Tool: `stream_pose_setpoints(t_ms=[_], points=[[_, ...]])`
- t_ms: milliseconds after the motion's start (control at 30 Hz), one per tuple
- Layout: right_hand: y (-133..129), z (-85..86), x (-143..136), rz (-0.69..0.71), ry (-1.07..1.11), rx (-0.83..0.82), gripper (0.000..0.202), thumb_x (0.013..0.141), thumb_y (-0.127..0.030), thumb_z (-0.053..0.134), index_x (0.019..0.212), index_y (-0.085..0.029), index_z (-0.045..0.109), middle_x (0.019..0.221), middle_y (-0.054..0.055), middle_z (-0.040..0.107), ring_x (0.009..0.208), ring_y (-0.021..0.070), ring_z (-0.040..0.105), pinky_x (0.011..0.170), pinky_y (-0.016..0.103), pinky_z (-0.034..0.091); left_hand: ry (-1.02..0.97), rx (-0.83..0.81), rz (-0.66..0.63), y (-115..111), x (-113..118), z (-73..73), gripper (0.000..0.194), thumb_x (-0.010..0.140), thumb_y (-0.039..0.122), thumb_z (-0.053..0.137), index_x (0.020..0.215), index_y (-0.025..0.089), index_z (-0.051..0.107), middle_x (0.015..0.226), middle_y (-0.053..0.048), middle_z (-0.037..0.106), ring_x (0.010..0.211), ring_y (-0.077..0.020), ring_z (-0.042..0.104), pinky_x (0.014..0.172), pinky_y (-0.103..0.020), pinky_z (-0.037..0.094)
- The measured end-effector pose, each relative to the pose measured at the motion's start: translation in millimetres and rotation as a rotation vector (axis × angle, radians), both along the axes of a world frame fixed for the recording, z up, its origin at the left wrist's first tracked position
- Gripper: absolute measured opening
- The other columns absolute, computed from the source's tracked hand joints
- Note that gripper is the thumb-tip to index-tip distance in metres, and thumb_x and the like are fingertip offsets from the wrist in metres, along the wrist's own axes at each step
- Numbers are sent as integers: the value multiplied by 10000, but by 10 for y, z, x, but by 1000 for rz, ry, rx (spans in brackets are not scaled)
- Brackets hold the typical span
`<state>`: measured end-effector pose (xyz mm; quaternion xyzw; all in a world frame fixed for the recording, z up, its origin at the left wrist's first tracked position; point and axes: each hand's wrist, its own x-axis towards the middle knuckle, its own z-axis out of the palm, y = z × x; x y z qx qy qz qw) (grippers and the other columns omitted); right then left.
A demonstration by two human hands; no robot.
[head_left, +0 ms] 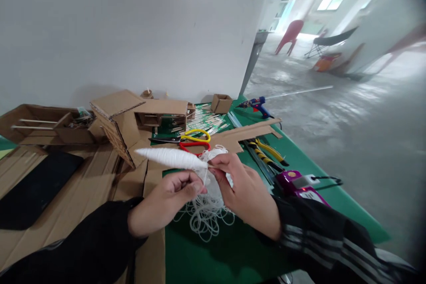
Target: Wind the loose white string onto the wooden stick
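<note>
A white, string-wound spindle shape point(171, 157) tapers to a point at its left and sits level above the table. My right hand point(244, 188) pinches the thin stick at its right end between thumb and fingers. Just below, my left hand point(169, 199) is closed, with thumb and forefinger pinching a white string point(205, 178) that runs up to the wound end. Beneath both hands lies a loose tangle of white string point(208, 217). Scissors point(191, 138) with yellow and red handles lie right behind the spindle.
Cardboard pieces point(124, 120) and a black flat slab point(36, 188) cover the left. A glue gun point(258, 105), pliers point(269, 153) and a purple power strip point(297, 184) lie along the right of the green table point(339, 213). A white partition point(133, 40) stands behind.
</note>
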<state>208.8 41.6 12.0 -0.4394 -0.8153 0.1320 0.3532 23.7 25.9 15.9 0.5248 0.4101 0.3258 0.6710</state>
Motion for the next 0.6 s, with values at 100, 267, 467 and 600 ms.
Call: stream_pose_setpoints(t_ms=[100, 267, 467, 600], points=[[34, -52, 5, -51, -28, 89, 99, 910, -156, 488, 995, -207, 488, 920, 60, 683, 876, 198, 673, 717, 284, 511, -74, -75, -89, -57, 30, -17, 321, 852, 469, 570, 777, 159, 536, 656, 59, 413, 422, -27, 179, 396, -225, 96], [50, -96, 9, -11, -68, 154, 85, 919, -162, 472, 967, -203, 529, 867, 66, 678, 818, 201, 655, 700, 294, 496, -127, -81, -124, -135, 41, 37, 296, 877, 457, 543, 793, 177, 497, 665, 57, 392, 455, -46, 193, 418, -233, 128], [35, -85, 41, 75, -109, 116, 232, 832, -30, 469, 959, -198, 567, 882, 69, 670, 817, 203, 624, 690, 293, 476, -203, -109, -97, -163, -41, 116, 230, 917, 378, 492, 785, 191, 466, 574, 83, 299, 453, -63, 172, 435, -229, 128], [30, -78, 43, 97, -124, 120, 257, 826, -9, 447, 959, -192, 570, 900, 73, 670, 825, 200, 621, 694, 290, 473, -224, -88, -73, -173, -73, 153, 198, 920, 317, 460, 770, 188, 460, 540, 89, 279, 459, -69, 176, 446, -222, 143]])
